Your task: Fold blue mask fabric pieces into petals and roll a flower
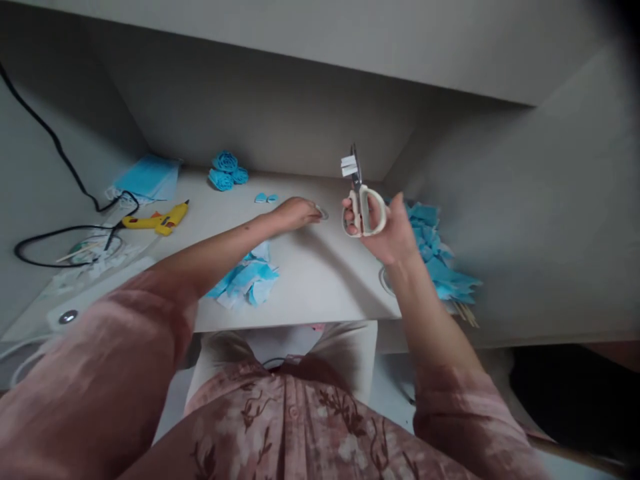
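Note:
My right hand [395,233] is raised over the table and holds a pair of scissors [370,210] by its cream handles, with the blades pointing away from me. A small white piece [349,165] shows beside the blades; whether it is stuck to them I cannot tell. My left hand [299,213] is low over the tabletop with its fingers pinched together. At its fingertips is a small pale curved thing [323,212], too unclear to name. Two small blue cut pieces [266,198] lie just beyond that hand.
Three blue rolled rosettes [226,171] sit at the back. Blue cut pieces [250,277] lie under my left forearm, with more blue pieces [430,247] at right beside thin sticks [466,313]. At left are a yellow glue gun [157,219], its black cord and blue face masks [147,179].

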{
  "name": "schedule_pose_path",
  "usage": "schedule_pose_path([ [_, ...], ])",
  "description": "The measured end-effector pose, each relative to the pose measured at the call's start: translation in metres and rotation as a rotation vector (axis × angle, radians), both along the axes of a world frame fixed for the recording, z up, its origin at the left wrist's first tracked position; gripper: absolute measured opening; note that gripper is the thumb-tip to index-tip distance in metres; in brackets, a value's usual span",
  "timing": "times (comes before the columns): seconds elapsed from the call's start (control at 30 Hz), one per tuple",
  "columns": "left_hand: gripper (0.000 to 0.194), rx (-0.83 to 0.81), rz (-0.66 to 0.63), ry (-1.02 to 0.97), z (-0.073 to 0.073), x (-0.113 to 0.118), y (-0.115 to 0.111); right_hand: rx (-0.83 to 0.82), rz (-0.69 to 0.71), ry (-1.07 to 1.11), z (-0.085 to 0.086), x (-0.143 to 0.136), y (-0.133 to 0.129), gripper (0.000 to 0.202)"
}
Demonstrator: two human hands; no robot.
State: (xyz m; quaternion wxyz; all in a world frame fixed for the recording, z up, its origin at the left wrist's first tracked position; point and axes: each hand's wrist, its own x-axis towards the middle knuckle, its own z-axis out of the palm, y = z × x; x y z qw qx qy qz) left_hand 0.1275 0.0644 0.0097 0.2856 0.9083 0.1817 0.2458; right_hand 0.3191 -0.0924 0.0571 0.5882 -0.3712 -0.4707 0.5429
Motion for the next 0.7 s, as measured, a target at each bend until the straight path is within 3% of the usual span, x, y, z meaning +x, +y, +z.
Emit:
schedule_pose_path([
  [0.07,0.016,0.124,-0.034,0.032,-0.004,0.015,0.001,-0.098,-0.057,0.024,-0.009,0.001,-0.011,0.033],
  [0.13,0.028,0.139,0.021,-0.011,-0.004,0.01,0.006,-0.225,-0.074,0.031,-0.022,0.005,-0.02,0.028],
  [0.3,0.036,-0.085,0.184,-0.135,0.008,-0.051,0.009,-0.415,-0.016,-0.09,-0.052,0.02,-0.034,0.026],
  [0.4,0.05,-0.318,0.293,-0.124,0.011,-0.08,-0.015,-0.333,-0.003,-0.136,-0.056,0.01,-0.036,0.026],
  [0.5,0.055,-0.52,0.276,-0.16,0.014,-0.092,-0.051,-0.242,0.012,-0.193,-0.053,-0.015,-0.033,0.031],
  [0.6,0.049,-0.48,0.257,-0.117,0.019,-0.102,-0.078,-0.219,-0.042,-0.218,-0.054,-0.033,-0.025,0.038],
  [0.7,0.044,-0.42,0.272,-0.125,0.023,-0.119,-0.086,-0.233,-0.155,-0.243,-0.065,-0.032,-0.011,0.04],
])
